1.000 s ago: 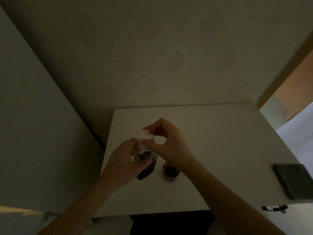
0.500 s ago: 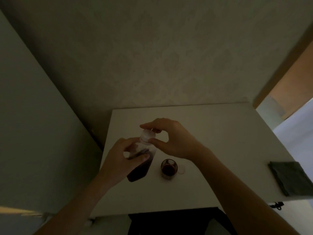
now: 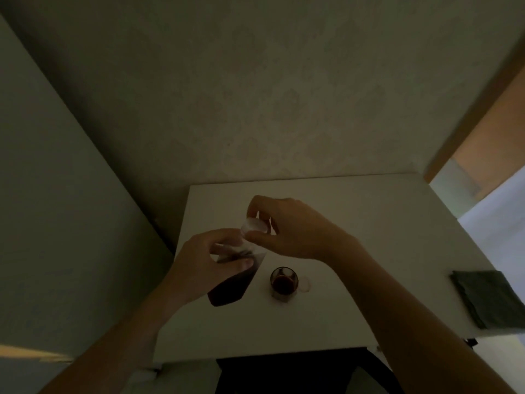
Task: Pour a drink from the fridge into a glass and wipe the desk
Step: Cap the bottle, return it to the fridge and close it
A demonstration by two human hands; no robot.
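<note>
Now the left hand (image 3: 199, 260) grips the bottle (image 3: 231, 280) near the desk's (image 3: 369, 223) left edge, right-hand fingers (image 3: 255, 237) pinching its cap (image 3: 253, 225). Half full of dark drink, it likely feels light and slick; hold the body, not the neck.

Count check: two hands in frame, left hand (image 3: 210, 263) and right hand (image 3: 295, 228). One bottle (image 3: 230, 282), one white cap (image 3: 253, 225), one glass (image 3: 284, 281), one dark cloth (image 3: 488, 298), one desk (image 3: 369, 223).

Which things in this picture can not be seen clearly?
Head view only:
- Bottle label: hidden by the left hand, and dim.
- Cap: whether screwed tight, covered by right hand fingers.
- Cloth: cut off by right edge.
- Glass fill level: too dark.
</note>
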